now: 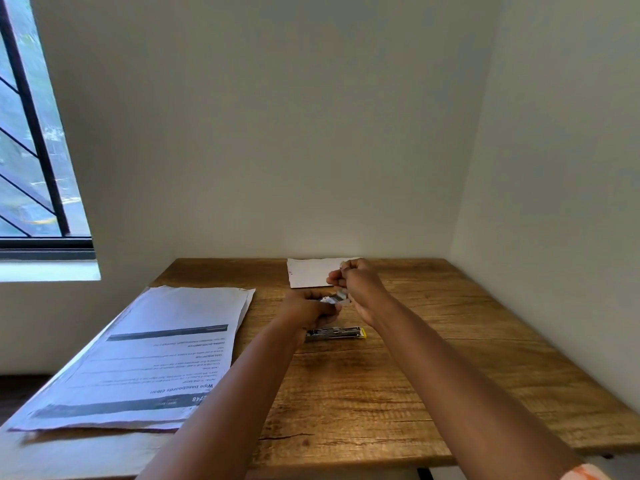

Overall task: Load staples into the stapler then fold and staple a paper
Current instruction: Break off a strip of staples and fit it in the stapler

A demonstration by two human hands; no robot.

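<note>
1. Wooden table [433,358] in the corner of a pale-walled room, with two bare forearms reaching over it toward the far edge.
2. Left hand [310,308] curls around a small silvery item [332,299], possibly a staple box or strip; too small and blurred to say which.
3. Right hand [356,284] hovers just beyond and above the left, its fingers bunched together in a pinch at the same silvery item's right end.
4. Metal stapler [336,333] with a yellow end lies flat on the table directly below both hands, nearer the camera, touched by neither.
5. Small white paper [308,273] rests at the far edge, behind the right hand.
6. Stack of printed sheets [149,358] lies at the left, near a barred window [31,150].
</note>
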